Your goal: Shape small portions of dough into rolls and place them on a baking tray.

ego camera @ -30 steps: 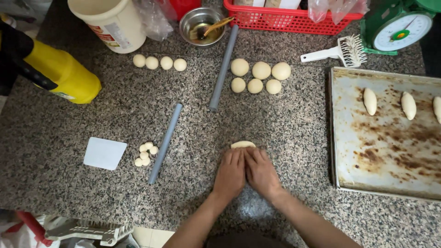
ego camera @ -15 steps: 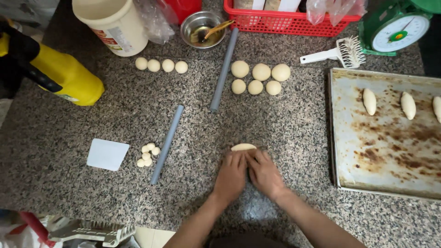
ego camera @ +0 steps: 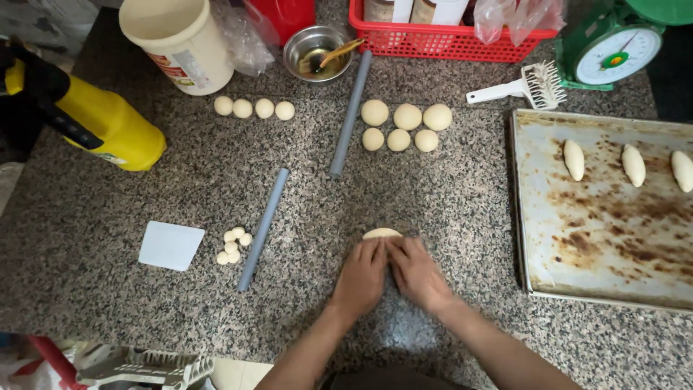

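Green scale [ego camera: 613,50], red basket [ego camera: 451,40]
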